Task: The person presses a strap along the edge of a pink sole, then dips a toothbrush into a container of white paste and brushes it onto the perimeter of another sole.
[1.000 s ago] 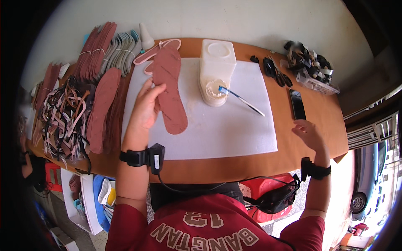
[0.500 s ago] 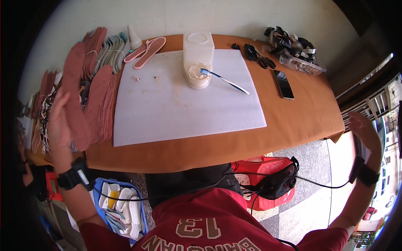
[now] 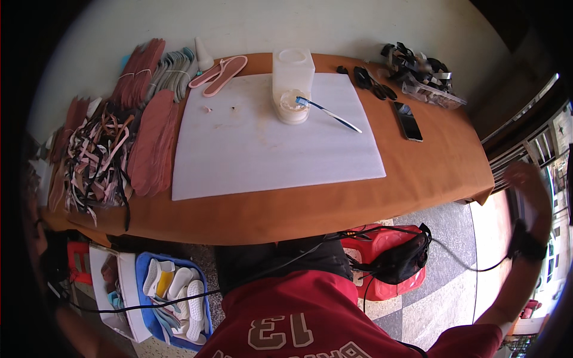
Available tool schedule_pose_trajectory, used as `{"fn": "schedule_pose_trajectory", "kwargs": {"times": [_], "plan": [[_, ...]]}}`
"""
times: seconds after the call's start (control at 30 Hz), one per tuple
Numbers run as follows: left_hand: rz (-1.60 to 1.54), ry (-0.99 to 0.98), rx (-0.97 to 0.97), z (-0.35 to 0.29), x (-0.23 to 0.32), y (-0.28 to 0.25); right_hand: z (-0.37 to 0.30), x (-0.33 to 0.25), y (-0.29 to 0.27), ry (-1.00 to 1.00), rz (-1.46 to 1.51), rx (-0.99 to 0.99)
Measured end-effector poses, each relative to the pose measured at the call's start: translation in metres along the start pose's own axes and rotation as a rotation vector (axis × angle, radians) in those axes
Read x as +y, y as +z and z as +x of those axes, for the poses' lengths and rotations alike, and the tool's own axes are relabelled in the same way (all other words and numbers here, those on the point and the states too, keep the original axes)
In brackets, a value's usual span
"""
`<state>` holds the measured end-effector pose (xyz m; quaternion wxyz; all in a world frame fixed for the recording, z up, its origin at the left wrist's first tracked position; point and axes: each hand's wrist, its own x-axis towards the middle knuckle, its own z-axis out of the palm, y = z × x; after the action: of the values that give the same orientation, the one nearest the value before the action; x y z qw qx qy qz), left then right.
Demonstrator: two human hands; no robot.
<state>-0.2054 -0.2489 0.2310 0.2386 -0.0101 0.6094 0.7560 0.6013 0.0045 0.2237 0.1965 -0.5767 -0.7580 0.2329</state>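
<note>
At the dark left rim only my left forearm shows, low down; the hand itself is lost in the dark and I see nothing of what it holds. My right hand is raised off the table's right end, blurred, with fingers apart and nothing in them. On the white mat stands a white glue pot in front of a translucent plastic container. A blue and white toothbrush lies across the pot's rim. Pink sole pieces are stacked left of the mat, beside a heap of straps.
The white mat covers the middle of the brown table. Pink sandals, grey soles, a phone, black straps and a strap box surround it. Below are a blue crate, a red stool and cables.
My left hand has swung left and down out of sight with the pink sole piece it was holding, uncovering the strap heap. My right hand has shifted slightly right. The view has tilted a little.
</note>
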Motion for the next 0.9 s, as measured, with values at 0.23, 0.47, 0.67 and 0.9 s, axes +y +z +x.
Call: {"fn": "schedule_pose_trajectory", "kwargs": {"times": [0.23,0.47,0.67,0.9], "plan": [[0.068,0.175,-0.071,0.01,-0.02,-0.026,0.001,-0.055,0.281,-0.336,-0.192,-0.824],[0.145,0.351,-0.145,0.013,-0.03,-0.05,-0.008,-0.033,0.408,-0.692,-0.357,-0.417],[0.208,0.496,-0.217,0.024,-0.036,-0.073,-0.014,-0.036,0.416,-0.741,-0.619,-0.542],[0.272,0.647,-0.337,0.044,-0.049,-0.084,-0.006,-0.072,0.383,-0.806,-0.24,-0.425]]}}
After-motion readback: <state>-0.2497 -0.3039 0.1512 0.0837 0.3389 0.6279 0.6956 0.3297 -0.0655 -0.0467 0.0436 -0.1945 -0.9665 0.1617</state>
